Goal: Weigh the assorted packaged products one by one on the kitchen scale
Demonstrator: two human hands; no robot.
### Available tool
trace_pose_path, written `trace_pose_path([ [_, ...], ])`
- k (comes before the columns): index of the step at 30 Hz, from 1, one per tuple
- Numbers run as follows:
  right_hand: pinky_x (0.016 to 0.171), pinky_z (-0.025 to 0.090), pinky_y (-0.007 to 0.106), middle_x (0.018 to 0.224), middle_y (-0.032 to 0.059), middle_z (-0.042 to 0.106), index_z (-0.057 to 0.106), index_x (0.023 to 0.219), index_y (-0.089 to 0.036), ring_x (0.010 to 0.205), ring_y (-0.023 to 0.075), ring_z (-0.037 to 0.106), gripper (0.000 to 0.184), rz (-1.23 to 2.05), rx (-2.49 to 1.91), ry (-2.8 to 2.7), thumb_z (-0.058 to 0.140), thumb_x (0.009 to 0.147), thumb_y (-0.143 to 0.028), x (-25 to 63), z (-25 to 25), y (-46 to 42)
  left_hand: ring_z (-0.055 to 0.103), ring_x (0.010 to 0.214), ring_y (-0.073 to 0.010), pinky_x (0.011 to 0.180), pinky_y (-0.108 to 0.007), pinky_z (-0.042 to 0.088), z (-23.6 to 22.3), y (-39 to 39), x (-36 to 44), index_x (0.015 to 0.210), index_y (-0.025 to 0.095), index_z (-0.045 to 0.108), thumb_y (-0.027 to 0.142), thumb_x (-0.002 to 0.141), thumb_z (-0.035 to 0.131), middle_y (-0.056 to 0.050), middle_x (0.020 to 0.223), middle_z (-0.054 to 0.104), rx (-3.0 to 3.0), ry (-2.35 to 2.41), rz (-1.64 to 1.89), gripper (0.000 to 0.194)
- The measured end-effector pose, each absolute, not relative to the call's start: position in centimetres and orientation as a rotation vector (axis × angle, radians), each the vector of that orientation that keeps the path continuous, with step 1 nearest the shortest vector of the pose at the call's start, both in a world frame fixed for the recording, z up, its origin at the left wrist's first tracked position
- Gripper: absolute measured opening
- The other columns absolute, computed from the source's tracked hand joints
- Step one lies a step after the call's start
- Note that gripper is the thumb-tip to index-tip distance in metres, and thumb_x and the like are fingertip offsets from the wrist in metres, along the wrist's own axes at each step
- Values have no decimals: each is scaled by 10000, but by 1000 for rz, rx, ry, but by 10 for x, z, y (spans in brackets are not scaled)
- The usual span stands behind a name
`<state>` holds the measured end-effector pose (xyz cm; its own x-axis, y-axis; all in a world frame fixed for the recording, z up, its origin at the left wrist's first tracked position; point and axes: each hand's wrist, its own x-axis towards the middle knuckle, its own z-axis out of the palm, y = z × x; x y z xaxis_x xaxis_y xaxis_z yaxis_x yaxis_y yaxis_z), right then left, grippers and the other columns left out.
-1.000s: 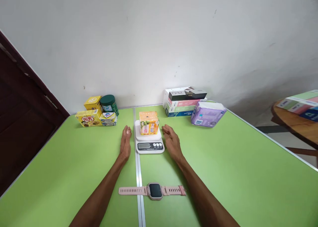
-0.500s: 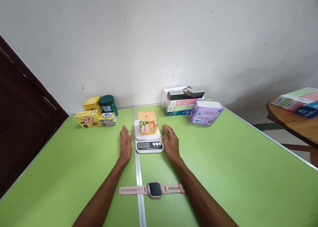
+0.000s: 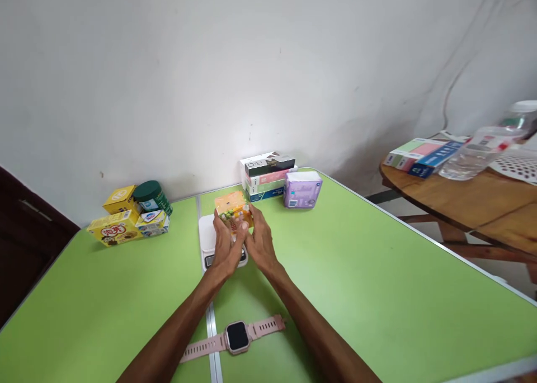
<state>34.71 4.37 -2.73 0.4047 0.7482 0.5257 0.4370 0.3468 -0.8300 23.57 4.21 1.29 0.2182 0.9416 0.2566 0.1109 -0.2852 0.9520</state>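
Head view here: the orange printed pack (image 3: 231,203) is right in the middle, over the far right part of the white digital scale (image 3: 207,232). Can't tell if its underside touches the platform, the hands hide that. Left hand (image 3: 227,247) has the left side, right hand (image 3: 260,240) the right, both opened about pack-wide with curled fingers and thumbs toward the near face. My guess is the two-sided hold is because it's a blocky, slick-wrapped thing and this keeps it level.

Downside: those hands cover a lot of the scale's front panel, so only a bit of the display (image 3: 209,260) shows. The pink smartwatch (image 3: 237,337) lies face up between the forearms, strap spread, so low arms could snag it imo.

Further out on the green counter (image 3: 356,277): yellow snack box (image 3: 115,227), small yellow box (image 3: 121,199), white-and-yellow carton (image 3: 153,223) and green canister (image 3: 153,197) bunched back left, probably to leave working room. Back right, stacked cartons (image 3: 268,176) with a purple pack (image 3: 302,192) just beside them. Far right, a wooden counter (image 3: 444,209) holds a clear bottle (image 3: 472,156).
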Motion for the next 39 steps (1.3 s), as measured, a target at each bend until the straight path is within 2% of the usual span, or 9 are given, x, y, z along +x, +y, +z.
trace_pose_path([
  [6, 1111, 492, 560, 1372, 168, 693, 598, 1404, -202, 1247, 341, 646, 558, 205, -1376, -1096, 583, 948, -523, 420, -32, 44, 283, 1600, -332, 1328, -441, 239, 15, 55, 304, 1641, 167, 192, 628, 951, 599, -201, 1686, 282, 1706, 923, 1010, 925],
  [13, 1013, 544, 506, 1278, 148, 733, 618, 1308, -199, 1101, 319, 694, 524, 271, -1396, -1096, 564, 899, -522, 471, -68, 66, 82, 1655, -353, 1348, -459, 139, -22, 82, 355, 1657, 112, 39, 660, 832, 725, -262, 1730, 112, 1687, 950, 926, 1205],
  [18, 1020, 514, 555, 1159, 187, 720, 647, 1178, -173, 1072, 351, 657, 497, 196, -1500, -1017, 566, 880, -562, 474, -79, 79, 121, 1646, -367, 1337, -488, 165, -30, 94, 356, 1662, 123, 49, 617, 776, 791, -266, 1716, 149, 1732, 959, 900, 1257],
  [20, 1050, 482, 587, 1164, 220, 671, 627, 1183, -141, 1123, 376, 616, 561, 132, -1556, -920, 566, 890, -616, 472, -83, 80, 169, 1632, -376, 1327, -501, 190, -31, 92, 354, 1660, 103, 73, 594, 793, 776, -285, 1694, 185, 1757, 976, 896, 1219],
  [24, 1169, 367, 589, 1407, 303, 472, 465, 1410, -65, 1335, 422, 475, 824, 60, -1586, -829, 589, 887, -689, 472, -86, 79, 249, 1602, -374, 1314, -504, 218, -37, 84, 357, 1667, 127, 83, 562, 810, 765, -281, 1661, 255, 1735, 1018, 893, 1178],
  [28, 1212, 313, 619, 1510, 308, 387, 380, 1485, -66, 1455, 456, 358, 981, 116, -1566, -876, 629, 813, -734, 484, -88, 85, 276, 1586, -394, 1305, -519, 227, -36, 88, 365, 1667, 163, 99, 596, 762, 804, -273, 1653, 276, 1688, 1052, 881, 1226],
  [32, 1179, 349, 658, 1507, 292, 403, 383, 1485, -81, 1448, 482, 359, 1080, 142, -1549, -897, 683, 699, -759, 494, -92, 96, 238, 1602, -409, 1314, -498, 204, -30, 100, 370, 1664, 121, 95, 636, 745, 801, -289, 1685, 205, 1679, 1064, 862, 1268],
  [36, 1125, 391, 666, 1409, 249, 504, 471, 1407, -129, 1333, 464, 472, 924, 113, -1589, -889, 618, 743, -756, 497, -97, 98, 219, 1611, -417, 1321, -488, 193, -30, 104, 376, 1671, 90, 59, 644, 731, 802, -298, 1696, 197, 1673, 1078, 825, 1319],
  [39, 1062, 414, 689, 1252, 276, 596, 564, 1310, -132, 1272, 494, 494, 876, 64, -1687, -939, 565, 756, -811, 499, -99, 95, 208, 1610, -455, 1317, -526, 212, -30, 103, 375, 1678, 62, 46, 662, 698, 814, -304, 1705, 182, 1655, 1045, 770, 1383],
])
